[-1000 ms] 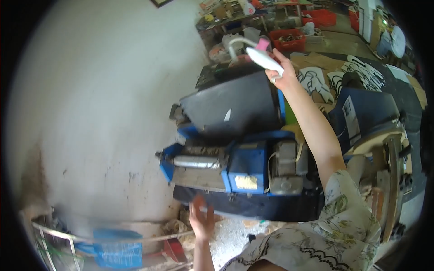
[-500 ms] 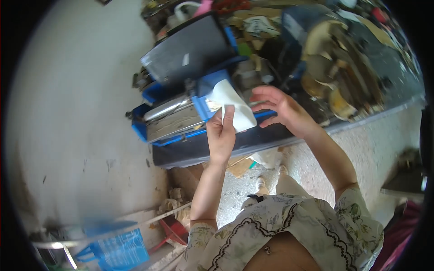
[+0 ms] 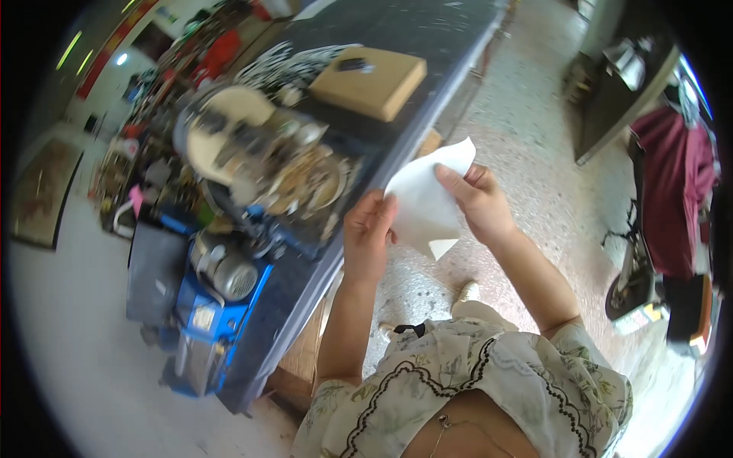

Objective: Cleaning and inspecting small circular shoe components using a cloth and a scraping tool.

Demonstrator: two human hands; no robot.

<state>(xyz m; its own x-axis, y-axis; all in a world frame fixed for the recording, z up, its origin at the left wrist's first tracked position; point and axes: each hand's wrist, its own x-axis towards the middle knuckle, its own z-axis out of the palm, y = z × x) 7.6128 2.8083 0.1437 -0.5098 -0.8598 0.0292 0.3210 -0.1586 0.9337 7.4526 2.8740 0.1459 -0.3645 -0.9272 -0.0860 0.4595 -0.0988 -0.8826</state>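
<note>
While both hands (image 3: 369,237) (image 3: 479,204) pinch it: white paper sheet (image 3: 424,200), creased, corner up.

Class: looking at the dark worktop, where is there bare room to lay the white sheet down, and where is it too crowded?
Bare worktop lies beyond the tan block. Around the blue machine and round metal parts it is crowded.

The person wears a pale floral short-sleeved top (image 3: 489,374) with dark scalloped trim; forearms bare.

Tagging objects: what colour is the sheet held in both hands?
White, plain, no pattern visible on the sheet; left hand and right hand grip it. Head view.
</note>
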